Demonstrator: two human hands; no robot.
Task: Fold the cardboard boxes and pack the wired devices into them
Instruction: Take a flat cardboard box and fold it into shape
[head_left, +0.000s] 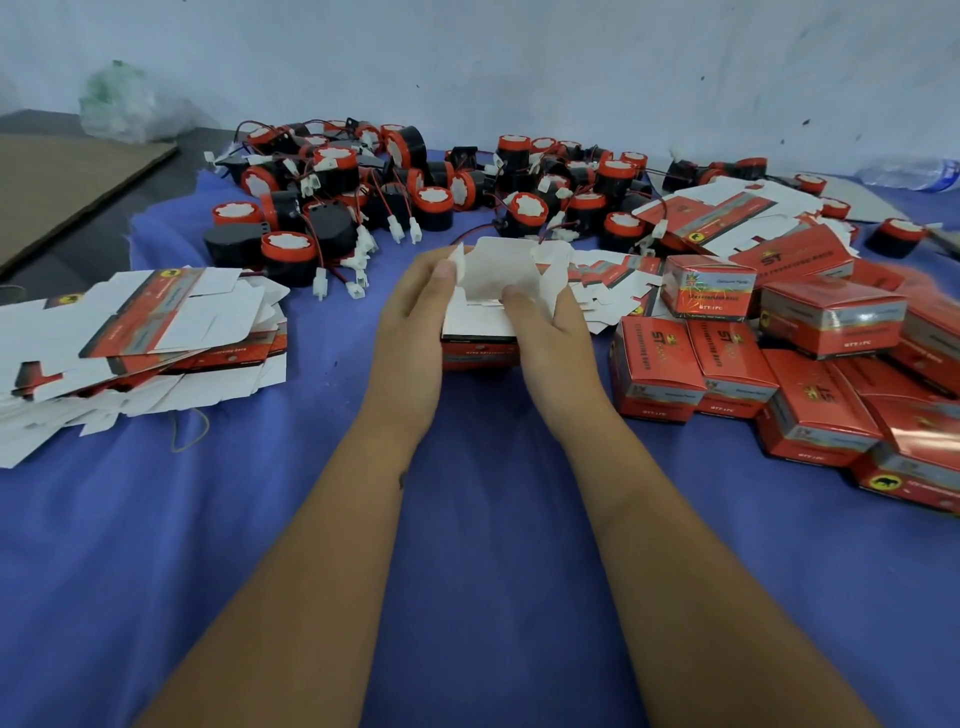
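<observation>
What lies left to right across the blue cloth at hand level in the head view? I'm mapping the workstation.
Stack of flat box blanks → left hand → open box → right hand → pile of closed red boxes.

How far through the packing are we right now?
Partly done. Done: a pile of closed red boxes lies at the right. In hand: the left hand and right hand grip an open box, flaps up; I cannot tell if a device is inside. Left: many loose wired devices behind it, plus a stack of flat unfolded boxes at the left.
</observation>
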